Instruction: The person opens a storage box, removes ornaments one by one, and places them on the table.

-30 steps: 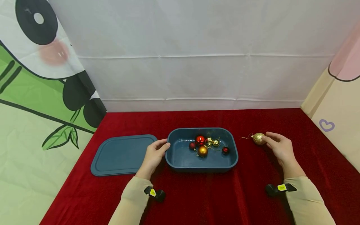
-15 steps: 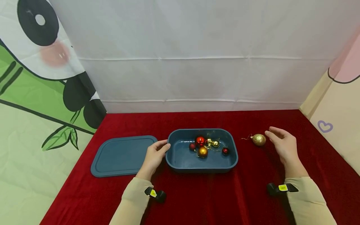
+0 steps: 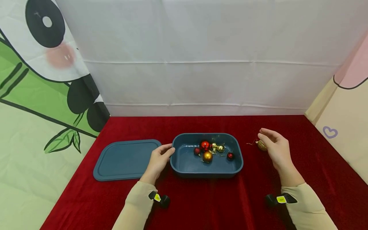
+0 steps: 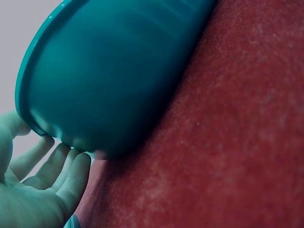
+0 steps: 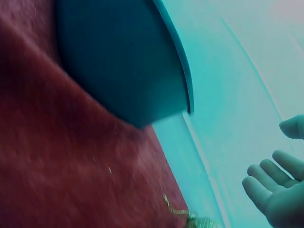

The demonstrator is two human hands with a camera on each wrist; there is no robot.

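Gold ornament [image 3: 261, 146], on red cloth [image 3: 212, 204], below right grip [image 3: 278, 150], apart, partly hidden

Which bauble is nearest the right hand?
The glittery gold bauble on the red cloth, partly hidden by the right hand in the head view; it alone lies outside the blue box, which holds the other baubles.

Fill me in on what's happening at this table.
A person's left hand touches the left end of a blue box. Their right hand is near a glittery gold bauble on the red cloth, right of the box, without gripping it. Several red and gold baubles sit inside the open box, and a blue lid lies on the cloth to its left.
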